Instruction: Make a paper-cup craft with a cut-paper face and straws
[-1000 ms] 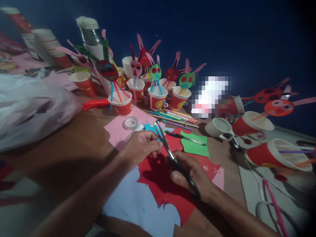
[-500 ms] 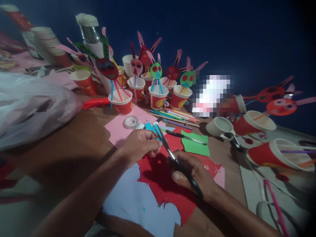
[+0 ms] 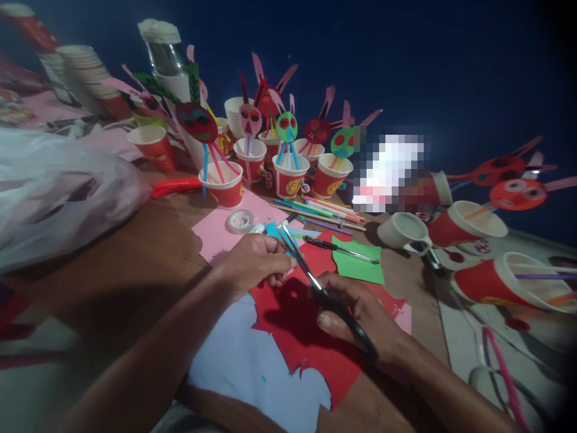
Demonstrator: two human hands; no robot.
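Blue paper (image 3: 272, 231) partly behind left hand (image 3: 255, 261)

Between the bulging white plastic bag (image 3: 63, 198) and the flat pale-pink paper sheet (image 3: 210, 219) I can see bare brown wooden tabletop (image 3: 166, 240) — a hand could pass there. Farther back, red-and-white paper cups (image 3: 291, 180) with coloured straws stand bunched and block the way; to the right, a round white handled mug (image 3: 401, 231) obstructs too.

scissors (image 3: 319, 287): shiny metal, smooth plastic | red sheet (image 3: 311, 349): matt paper | table (image 3: 169, 225): wood-like
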